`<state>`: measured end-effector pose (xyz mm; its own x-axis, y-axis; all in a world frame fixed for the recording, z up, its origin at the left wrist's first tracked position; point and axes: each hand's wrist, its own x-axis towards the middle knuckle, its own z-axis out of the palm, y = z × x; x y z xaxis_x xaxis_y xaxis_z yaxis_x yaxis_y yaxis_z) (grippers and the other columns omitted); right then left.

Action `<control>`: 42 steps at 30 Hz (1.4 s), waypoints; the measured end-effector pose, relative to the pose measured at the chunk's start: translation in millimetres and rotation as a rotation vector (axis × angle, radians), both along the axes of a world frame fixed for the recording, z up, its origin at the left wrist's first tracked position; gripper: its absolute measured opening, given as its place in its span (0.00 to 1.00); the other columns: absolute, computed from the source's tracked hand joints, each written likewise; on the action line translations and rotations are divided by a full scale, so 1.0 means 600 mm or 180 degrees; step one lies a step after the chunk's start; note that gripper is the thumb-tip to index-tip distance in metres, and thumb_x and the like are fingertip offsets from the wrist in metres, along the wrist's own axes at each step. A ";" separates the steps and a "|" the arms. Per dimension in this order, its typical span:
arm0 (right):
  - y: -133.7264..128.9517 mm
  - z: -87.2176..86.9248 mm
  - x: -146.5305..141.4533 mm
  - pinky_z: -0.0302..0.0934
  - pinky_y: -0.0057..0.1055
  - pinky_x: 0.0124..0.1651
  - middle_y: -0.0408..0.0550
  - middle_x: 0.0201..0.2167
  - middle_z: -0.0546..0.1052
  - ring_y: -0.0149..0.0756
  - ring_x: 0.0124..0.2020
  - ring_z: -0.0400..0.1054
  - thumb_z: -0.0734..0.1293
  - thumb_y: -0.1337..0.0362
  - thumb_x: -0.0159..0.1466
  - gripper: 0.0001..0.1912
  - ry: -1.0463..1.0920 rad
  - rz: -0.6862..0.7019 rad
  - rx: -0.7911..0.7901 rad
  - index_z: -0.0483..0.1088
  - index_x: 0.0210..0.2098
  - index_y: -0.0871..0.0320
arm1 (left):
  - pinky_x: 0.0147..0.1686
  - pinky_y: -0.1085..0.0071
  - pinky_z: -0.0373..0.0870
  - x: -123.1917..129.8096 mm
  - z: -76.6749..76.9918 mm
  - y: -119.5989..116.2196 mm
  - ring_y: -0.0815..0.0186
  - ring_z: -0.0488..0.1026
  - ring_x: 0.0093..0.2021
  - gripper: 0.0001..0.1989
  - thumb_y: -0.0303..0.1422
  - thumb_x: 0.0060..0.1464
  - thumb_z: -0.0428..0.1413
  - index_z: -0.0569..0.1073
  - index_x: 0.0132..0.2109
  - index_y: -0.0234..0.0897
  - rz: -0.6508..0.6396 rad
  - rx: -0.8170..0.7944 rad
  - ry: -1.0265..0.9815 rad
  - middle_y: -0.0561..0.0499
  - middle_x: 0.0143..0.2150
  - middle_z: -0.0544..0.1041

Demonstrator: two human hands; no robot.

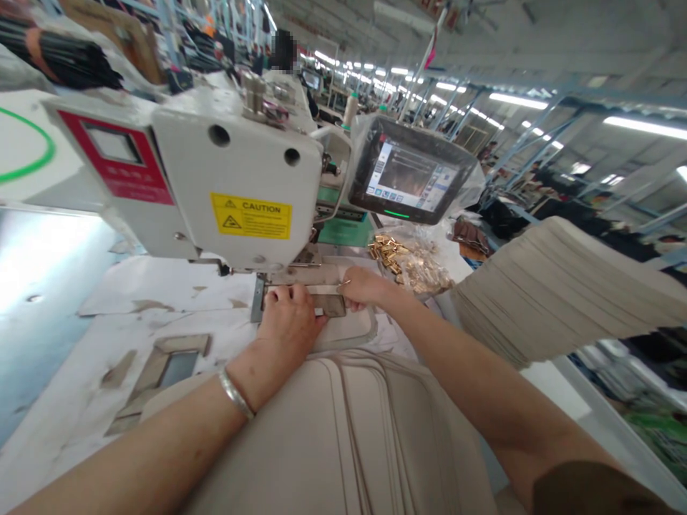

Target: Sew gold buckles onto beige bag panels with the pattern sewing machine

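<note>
- Beige panels (pixel 343 436) lie in a big pile right under your arms, close to you.
- Your left wrist has a silver bangle (pixel 236 393) on it.
- Your left hand (pixel 287 329) is on the small tan strap (pixel 328 304). Its fingers (pixel 282 300) curl down and press on the strap.
- Your right hand (pixel 365 286) is at the other end of the strap. Its fingers (pixel 351 300) look shut on it, but the strap hides part of them.
- The strap lies between your two hands, and its long side runs left to right.
- Your left hand is nearer to the metal presser foot (pixel 258 297), which stands just beside the strap's left end.
- The white desk (pixel 161 282) spreads out under all of this, with tan scraps on it.
- A clear bag of gold metal clips (pixel 408 265) sits just past your right hand.
- A tall pile of beige panels (pixel 563 286) sits to your right.
- The white sewing machine head (pixel 236 172) and its screen (pixel 411 172) stand ahead of you.
</note>
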<state>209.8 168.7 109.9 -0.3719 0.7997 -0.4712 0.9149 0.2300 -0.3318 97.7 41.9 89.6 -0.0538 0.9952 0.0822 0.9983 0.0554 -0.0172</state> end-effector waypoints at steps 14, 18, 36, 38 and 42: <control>-0.017 0.040 0.026 0.67 0.32 0.48 0.51 0.31 0.78 0.42 0.44 0.74 0.68 0.70 0.61 0.06 0.0303 0.0146 0.1123 0.69 0.27 0.62 | 0.44 0.53 0.65 -0.001 0.001 -0.003 0.40 0.68 0.49 0.27 0.41 0.60 0.53 0.71 0.53 0.18 -0.0057 0.0048 -0.0036 0.31 0.47 0.72; -0.018 0.046 0.029 0.71 0.28 0.41 0.42 0.21 0.72 0.31 0.31 0.75 0.65 0.75 0.63 0.11 0.1868 -0.0881 -0.0370 0.62 0.26 0.60 | 0.44 0.53 0.65 -0.001 0.002 -0.005 0.41 0.69 0.48 0.26 0.41 0.60 0.53 0.72 0.52 0.19 -0.0059 0.0083 0.0013 0.31 0.46 0.72; -0.010 0.016 0.028 0.63 0.20 0.22 0.37 0.13 0.68 0.25 0.16 0.65 0.65 0.80 0.61 0.12 0.2215 -0.1460 -0.0897 0.66 0.26 0.61 | 0.44 0.52 0.67 0.000 0.002 -0.003 0.40 0.69 0.48 0.26 0.42 0.60 0.52 0.71 0.53 0.20 -0.0090 0.0027 0.0094 0.32 0.46 0.72; -0.008 0.021 0.031 0.63 0.20 0.22 0.38 0.13 0.68 0.25 0.15 0.63 0.67 0.76 0.62 0.13 0.2097 -0.1366 -0.1043 0.65 0.23 0.61 | 0.43 0.52 0.67 0.000 0.002 -0.004 0.40 0.69 0.48 0.26 0.42 0.60 0.52 0.71 0.53 0.20 -0.0100 0.0035 0.0100 0.32 0.46 0.72; 0.003 0.023 0.037 0.62 0.20 0.21 0.39 0.13 0.69 0.24 0.16 0.62 0.76 0.64 0.57 0.17 0.1791 -0.1318 -0.1302 0.65 0.22 0.61 | 0.44 0.52 0.67 -0.001 0.002 -0.005 0.40 0.69 0.48 0.26 0.43 0.61 0.51 0.71 0.53 0.20 -0.0142 0.0063 0.0127 0.32 0.46 0.72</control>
